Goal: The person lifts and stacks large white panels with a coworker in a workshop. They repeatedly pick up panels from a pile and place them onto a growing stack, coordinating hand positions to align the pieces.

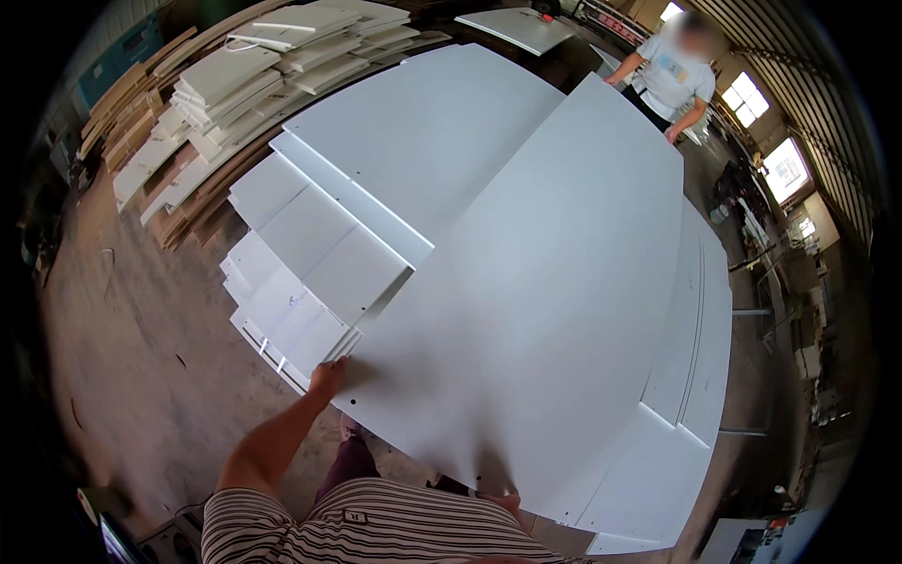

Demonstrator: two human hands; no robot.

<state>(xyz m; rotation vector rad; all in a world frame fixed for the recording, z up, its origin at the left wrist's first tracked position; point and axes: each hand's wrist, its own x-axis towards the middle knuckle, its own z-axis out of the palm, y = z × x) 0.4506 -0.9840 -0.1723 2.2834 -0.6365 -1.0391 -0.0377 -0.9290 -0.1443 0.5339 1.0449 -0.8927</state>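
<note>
A large, smooth white board [564, 235] stretches away from me across a stack of other white boards. My left hand [327, 378] is closed on its near left corner, beside the ends of smaller panels. At the near edge, close to my striped shirt, my right hand [508, 502] grips the same board; most of its fingers are hidden. Across from me a person [665, 85] has both hands at the board's far end. Small dark holes dot the near edge. Under it to the left lie a wide white panel [413, 122] and a narrower one [329, 226].
Piles of cut white panels [225, 85] and wooden strips [127, 132] sit at the far left on the concrete floor [122, 320]. To the right, grooved white panels [691, 348] stick out from beneath the board. Another white sheet [517, 28] lies at the back.
</note>
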